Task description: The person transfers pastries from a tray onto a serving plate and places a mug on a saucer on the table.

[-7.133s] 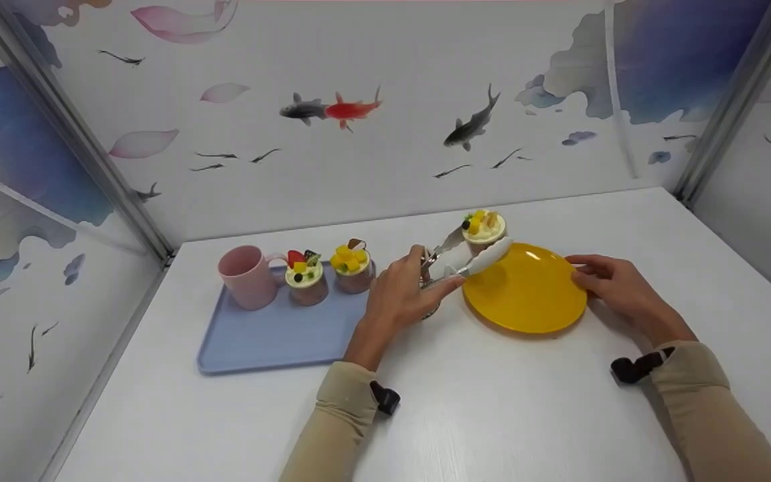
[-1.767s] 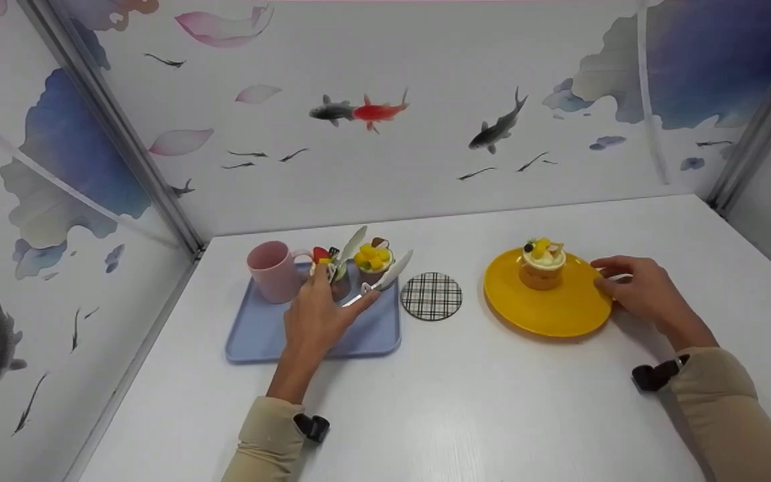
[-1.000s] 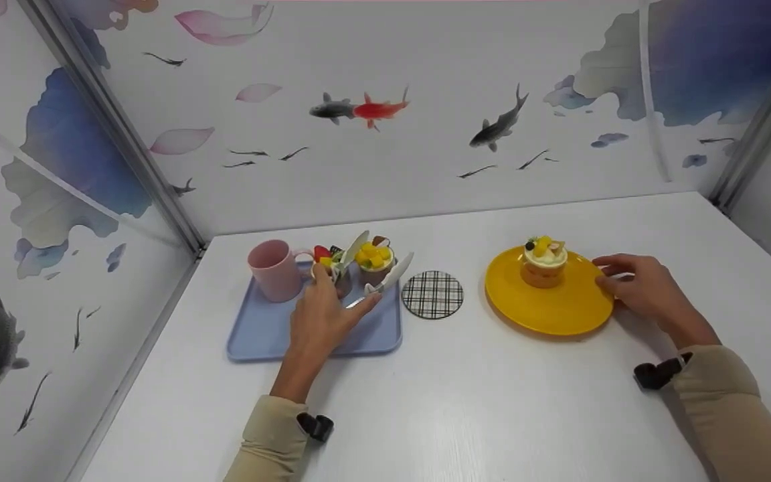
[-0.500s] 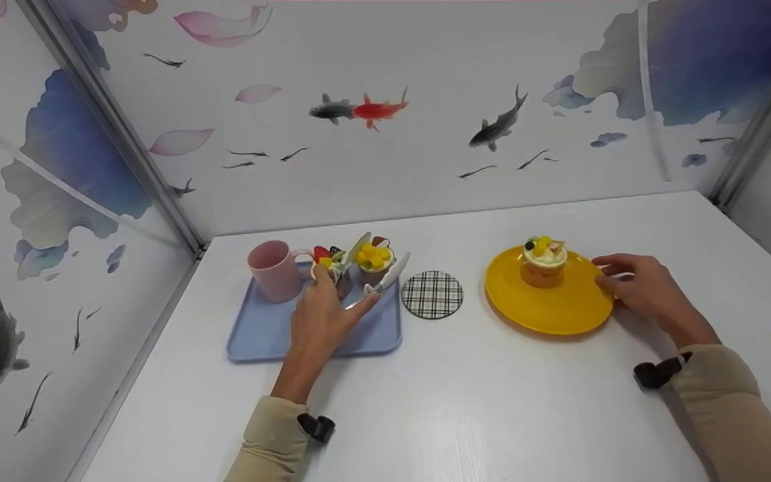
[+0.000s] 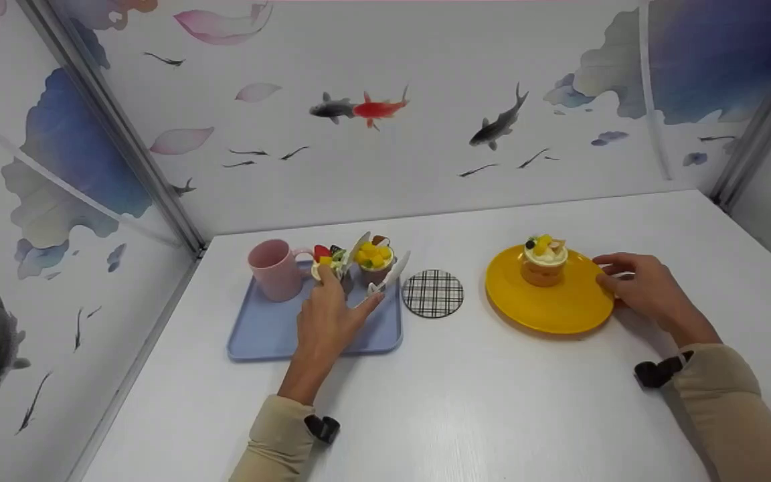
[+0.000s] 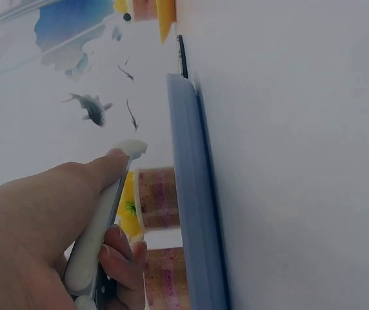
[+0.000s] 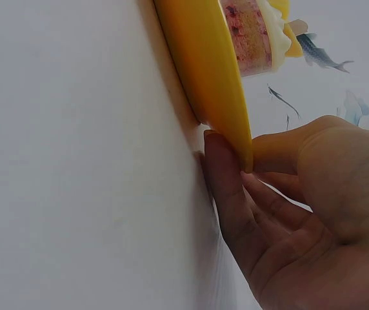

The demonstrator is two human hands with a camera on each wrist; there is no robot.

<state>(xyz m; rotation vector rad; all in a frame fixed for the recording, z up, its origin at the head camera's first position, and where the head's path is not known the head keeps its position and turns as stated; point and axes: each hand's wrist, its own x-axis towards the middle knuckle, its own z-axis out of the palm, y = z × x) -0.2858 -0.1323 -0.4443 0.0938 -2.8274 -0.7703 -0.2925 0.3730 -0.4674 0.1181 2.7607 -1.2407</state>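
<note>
My left hand (image 5: 325,321) grips white-tipped metal tongs (image 5: 395,271) over the blue tray (image 5: 262,338). The tong tips stand on either side of a dessert cup topped with mango cubes (image 5: 373,256). Beside it, a strawberry-topped dessert cup (image 5: 325,258) is partly hidden by the fingers. In the left wrist view, thumb and curled fingers (image 6: 125,265) hold the tong arms. At the right, my right hand (image 5: 653,291) pinches the rim of the yellow plate (image 5: 546,314), thumb above and fingers beneath (image 7: 223,174). A third dessert cup (image 5: 544,264) stands upright on that plate.
A pink mug (image 5: 275,271) stands at the tray's back left, its handle towards the strawberry cup. Between tray and plate lies a round plaid coaster (image 5: 433,293). A printed wall (image 5: 419,187) closes off the white table's (image 5: 466,402) far edge.
The third dessert cup, earlier between the tongs, now stands on the plate. My left hand has moved left to the tray, and the tong tips have drawn slightly closer around the mango cup.
</note>
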